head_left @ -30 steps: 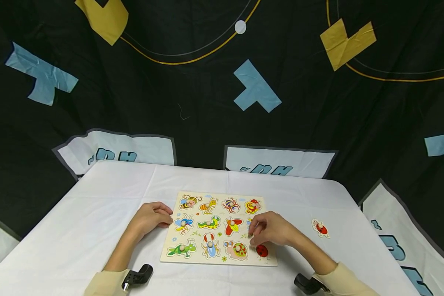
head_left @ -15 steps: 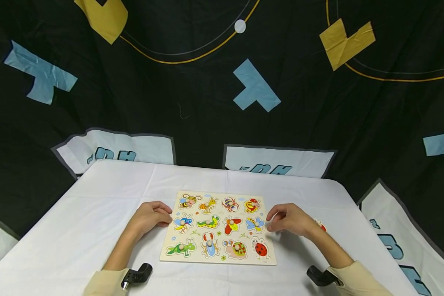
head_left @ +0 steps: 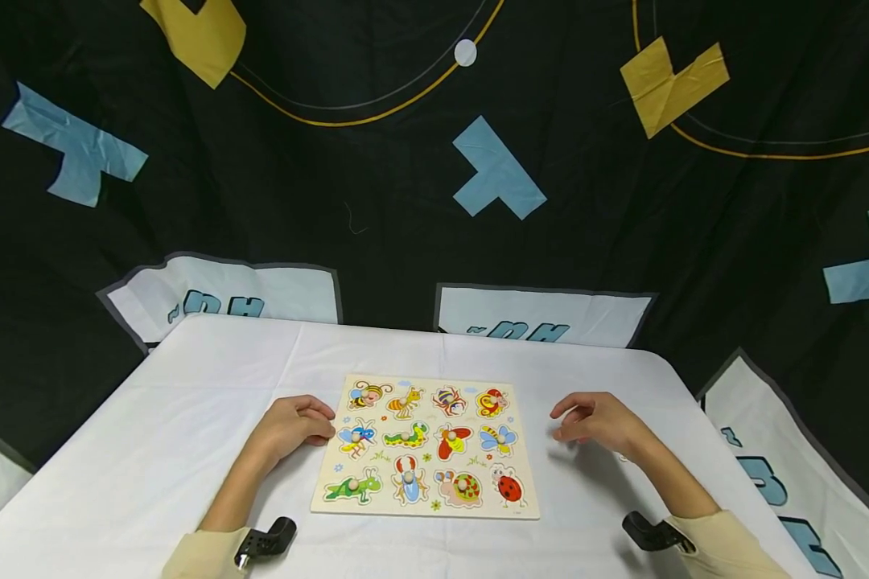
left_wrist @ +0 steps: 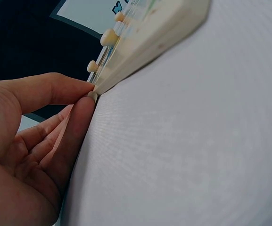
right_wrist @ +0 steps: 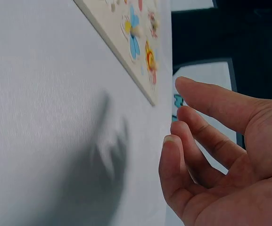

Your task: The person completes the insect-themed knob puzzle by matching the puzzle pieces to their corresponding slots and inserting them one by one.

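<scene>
A wooden knob puzzle board (head_left: 427, 458) lies flat on the white table, with insect pieces on it. The blue dragonfly piece (head_left: 498, 439) sits on its right side, its knob showing. At the lower right corner is a ladybug picture (head_left: 508, 487) without a knob. My left hand (head_left: 293, 430) pinches the board's left edge between thumb and index finger, seen close in the left wrist view. My right hand (head_left: 597, 420) is raised right of the board, fingers loosely bent and holding nothing. Only a sliver of the loose ladybug piece (head_left: 623, 458) shows under my right forearm.
A white cloth (head_left: 210, 402) covers the table. Behind it hangs a black curtain (head_left: 297, 201) with blue and yellow patches. Each wrist carries a black camera mount, one at the left sleeve (head_left: 266, 540) and one at the right (head_left: 652, 532).
My right hand has left the dragonfly piece and moved right, off the board, uncovering the dragonfly and ladybug spots. Its forearm now covers most of the loose ladybug piece. The left hand stays put.
</scene>
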A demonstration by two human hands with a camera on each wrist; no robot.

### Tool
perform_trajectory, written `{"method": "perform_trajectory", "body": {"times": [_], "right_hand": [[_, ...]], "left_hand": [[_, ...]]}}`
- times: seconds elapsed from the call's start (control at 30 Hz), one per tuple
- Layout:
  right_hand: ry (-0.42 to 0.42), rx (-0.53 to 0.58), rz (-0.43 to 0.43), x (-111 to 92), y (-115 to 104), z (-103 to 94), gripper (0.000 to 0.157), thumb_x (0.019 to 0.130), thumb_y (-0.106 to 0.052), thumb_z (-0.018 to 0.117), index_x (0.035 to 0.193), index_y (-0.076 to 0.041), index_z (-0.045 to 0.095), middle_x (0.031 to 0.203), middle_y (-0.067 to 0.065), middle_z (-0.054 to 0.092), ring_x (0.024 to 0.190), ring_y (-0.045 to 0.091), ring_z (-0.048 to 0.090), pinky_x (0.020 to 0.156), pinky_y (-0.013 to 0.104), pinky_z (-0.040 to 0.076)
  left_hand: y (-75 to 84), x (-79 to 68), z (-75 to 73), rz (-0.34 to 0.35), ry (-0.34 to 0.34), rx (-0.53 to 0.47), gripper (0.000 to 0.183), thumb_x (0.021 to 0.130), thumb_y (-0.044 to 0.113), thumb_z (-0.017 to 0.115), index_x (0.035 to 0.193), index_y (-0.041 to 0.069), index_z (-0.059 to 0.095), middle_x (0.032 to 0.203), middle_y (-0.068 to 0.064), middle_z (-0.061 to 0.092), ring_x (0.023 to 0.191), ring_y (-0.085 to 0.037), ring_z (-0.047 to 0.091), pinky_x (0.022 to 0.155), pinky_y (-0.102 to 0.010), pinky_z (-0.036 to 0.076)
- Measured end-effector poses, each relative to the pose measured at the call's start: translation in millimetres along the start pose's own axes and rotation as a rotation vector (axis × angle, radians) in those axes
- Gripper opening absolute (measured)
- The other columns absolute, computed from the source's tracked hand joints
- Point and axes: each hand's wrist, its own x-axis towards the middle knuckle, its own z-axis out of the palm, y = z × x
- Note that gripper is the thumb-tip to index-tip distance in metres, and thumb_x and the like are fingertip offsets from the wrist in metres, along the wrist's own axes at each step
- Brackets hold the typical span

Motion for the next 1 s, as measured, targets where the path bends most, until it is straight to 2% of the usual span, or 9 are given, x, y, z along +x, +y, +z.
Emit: {"method": "perform_trajectory", "body": {"times": [0.17,0.37,0.6,0.7,0.87,1.0], "right_hand": [[0.026,0.018,0.026,-3.6,10.1,-11.1,0.038,0.078,-0.017,0.084,0.111,-0.003,0.071,0.086,0.006,0.067,0.081,0.023,0.064,0.076,0.037,0.055],[0.055,-0.003,0.075,-3.8,25.4,-22.6,0.035,0.084,-0.02,0.08,0.114,-0.005,0.071,0.089,0.003,0.068,0.085,0.024,0.063,0.07,0.036,0.052],[0.098,0.025,0.126,-5.9,39.2,-33.0,0.037,0.085,-0.02,0.078,0.117,-0.003,0.069,0.086,0.003,0.067,0.077,0.023,0.059,0.064,0.034,0.048],[0.111,0.029,0.128,-7.3,44.7,-37.2,0.036,0.087,-0.02,0.077,0.117,-0.001,0.069,0.087,0.003,0.068,0.078,0.022,0.061,0.068,0.034,0.051],[0.126,0.035,0.135,-8.9,55.4,-43.5,0.037,0.089,-0.022,0.077,0.117,0.001,0.069,0.096,0.005,0.072,0.089,0.02,0.067,0.082,0.037,0.058],[0.138,0.01,0.165,-10.4,62.4,-46.9,0.037,0.089,-0.027,0.076,0.116,-0.002,0.07,0.111,0.011,0.07,0.096,0.02,0.066,0.089,0.043,0.058]], "left_hand": [[-0.3,0.6,0.6,0.006,-0.004,-0.006,0.028,0.075,0.003,0.077,0.101,-0.004,0.068,0.077,-0.006,0.074,0.069,-0.014,0.068,0.064,-0.025,0.057],[0.5,0.5,0.7,0.006,0.001,0.002,0.028,0.075,0.003,0.077,0.101,-0.004,0.069,0.077,-0.005,0.074,0.068,-0.015,0.068,0.063,-0.026,0.057],[0.4,0.5,0.2,0.004,0.009,0.019,0.027,0.075,0.004,0.077,0.1,-0.003,0.069,0.076,-0.006,0.074,0.067,-0.015,0.067,0.063,-0.026,0.057],[-0.1,1.3,0.3,-0.004,0.016,0.023,0.027,0.075,0.004,0.077,0.1,-0.003,0.07,0.076,-0.005,0.074,0.067,-0.014,0.067,0.063,-0.026,0.057],[-1.1,2.3,-0.1,0.001,0.013,0.022,0.027,0.075,0.004,0.077,0.1,-0.003,0.07,0.076,-0.005,0.074,0.067,-0.014,0.067,0.063,-0.026,0.057],[-0.7,1.5,0.3,0.006,0.012,0.023,0.027,0.076,0.004,0.077,0.1,-0.003,0.069,0.076,-0.005,0.074,0.067,-0.015,0.067,0.062,-0.026,0.056]]}}
